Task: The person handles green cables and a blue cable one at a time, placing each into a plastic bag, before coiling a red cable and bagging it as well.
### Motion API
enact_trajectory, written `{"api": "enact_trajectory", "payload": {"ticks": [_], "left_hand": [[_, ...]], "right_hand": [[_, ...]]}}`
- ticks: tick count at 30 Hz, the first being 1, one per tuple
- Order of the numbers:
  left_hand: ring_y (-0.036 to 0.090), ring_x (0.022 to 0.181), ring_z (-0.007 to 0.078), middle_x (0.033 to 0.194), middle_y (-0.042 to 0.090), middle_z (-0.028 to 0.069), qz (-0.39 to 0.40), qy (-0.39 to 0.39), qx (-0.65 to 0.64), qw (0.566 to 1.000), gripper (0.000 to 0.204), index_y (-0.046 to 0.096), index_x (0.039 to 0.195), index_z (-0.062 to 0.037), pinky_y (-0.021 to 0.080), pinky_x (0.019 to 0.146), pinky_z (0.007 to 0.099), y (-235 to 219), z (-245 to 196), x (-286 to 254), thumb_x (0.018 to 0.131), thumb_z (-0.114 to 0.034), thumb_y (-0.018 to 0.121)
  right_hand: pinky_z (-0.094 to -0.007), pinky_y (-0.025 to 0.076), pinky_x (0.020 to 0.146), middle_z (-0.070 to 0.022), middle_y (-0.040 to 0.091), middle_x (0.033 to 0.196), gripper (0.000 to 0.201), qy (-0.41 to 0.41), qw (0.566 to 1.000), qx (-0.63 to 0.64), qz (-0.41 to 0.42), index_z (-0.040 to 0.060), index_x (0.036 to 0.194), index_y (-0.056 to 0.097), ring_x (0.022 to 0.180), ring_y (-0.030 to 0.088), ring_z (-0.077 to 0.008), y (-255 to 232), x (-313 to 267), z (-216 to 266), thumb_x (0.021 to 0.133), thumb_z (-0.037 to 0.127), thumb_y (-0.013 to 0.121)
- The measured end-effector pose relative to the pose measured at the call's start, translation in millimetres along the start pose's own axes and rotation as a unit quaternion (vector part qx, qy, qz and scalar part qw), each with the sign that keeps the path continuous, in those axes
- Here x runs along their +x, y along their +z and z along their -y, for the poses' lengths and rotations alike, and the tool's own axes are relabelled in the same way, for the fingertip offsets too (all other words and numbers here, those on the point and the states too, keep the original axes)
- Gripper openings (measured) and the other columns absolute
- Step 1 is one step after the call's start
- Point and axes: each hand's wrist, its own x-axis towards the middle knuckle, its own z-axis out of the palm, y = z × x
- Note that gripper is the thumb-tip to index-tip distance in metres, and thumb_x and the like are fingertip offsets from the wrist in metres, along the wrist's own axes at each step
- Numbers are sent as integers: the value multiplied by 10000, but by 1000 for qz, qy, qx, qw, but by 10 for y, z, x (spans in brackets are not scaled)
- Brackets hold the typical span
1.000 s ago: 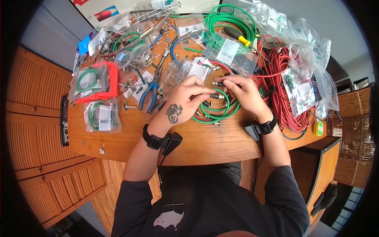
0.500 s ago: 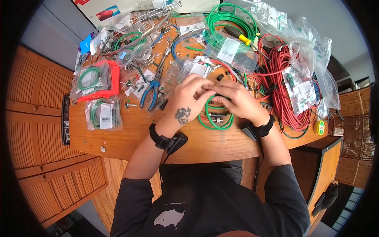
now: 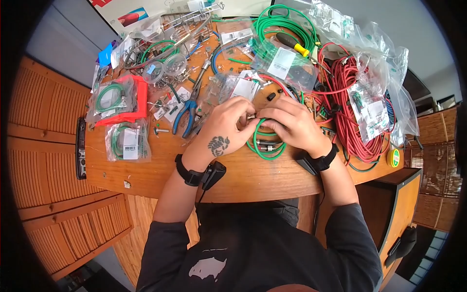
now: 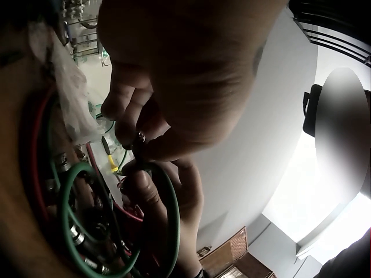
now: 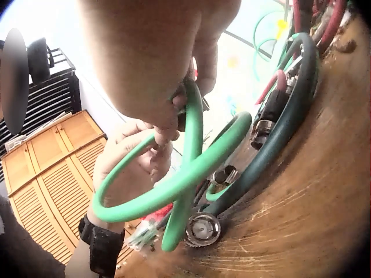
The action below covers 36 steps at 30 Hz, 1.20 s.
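A looped green cable [image 3: 266, 158] hangs from my two hands, which meet over the middle of the table's front part. My left hand [image 3: 232, 121] pinches a small metal connector [image 4: 139, 138] between thumb and fingertips; in the head view the fingers hide most of it. Right beside it, my right hand [image 3: 291, 124] grips the green cable near its end, thumb and fingers curled round it. In the right wrist view the green loop [image 5: 174, 184] crosses itself below the hand. Metal connectors [image 5: 203, 229] on other cables lie on the wood under the loop.
Blue-handled pliers [image 3: 186, 119] lie left of my left hand. A black sleeve [image 3: 271, 96] is just beyond my fingers. Coiled red cables [image 3: 357, 131] fill the right side, with a green coil [image 3: 287, 22] and a yellow-black screwdriver [image 3: 293, 45] at the back. Bagged cables [image 3: 129, 141] lie left.
My hands, each holding a connector a little apart one second ago, have come together over the green loop. The right hand's grip has moved onto the cable. A black sleeve now shows beyond the fingers.
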Motion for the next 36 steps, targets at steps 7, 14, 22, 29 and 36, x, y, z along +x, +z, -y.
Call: {"api": "enact_trajectory", "payload": {"ticks": [7,14,22,29,36], "left_hand": [[620,786,309,924,585,149,3,60,99,993,340,608,1158,-1,502,678,389,30,-54,-28,819,10,629],[590,815,373,863,522,156,-24,54,222,973,220,626,1055,8,487,706,429,-22,-101,8,839,-31,617],[600,782,376,882,574,159,-71,4,165,984,89,628,934,-4,487,648,427,64,-19,-5,857,-48,632],[598,774,379,892,574,161,-94,-37,135,986,95,611,967,10,476,682,420,73,16,3,892,-46,595],[609,722,353,819,618,145,-132,-98,158,974,146,594,1006,-7,475,658,411,93,53,8,886,-85,621]], "right_hand": [[-367,510,721,-42,625,897,245,-47,997,-60,11,104,957,683,821,584,-247,2,-8,-16,723,110,754],[-385,479,879,-40,659,1030,232,-41,992,-103,-61,89,952,672,1020,617,-269,-41,36,-3,727,110,723],[-373,492,826,-39,658,1052,282,-106,989,-96,-38,108,1008,665,983,627,-253,-44,19,89,726,116,682],[-338,494,609,-19,578,826,288,-29,981,-184,-56,136,1026,727,758,586,-203,-84,-28,-44,740,110,713],[-369,504,609,-88,617,779,177,80,973,-190,-101,70,976,720,685,614,-261,-28,-49,-78,812,137,720]]}}
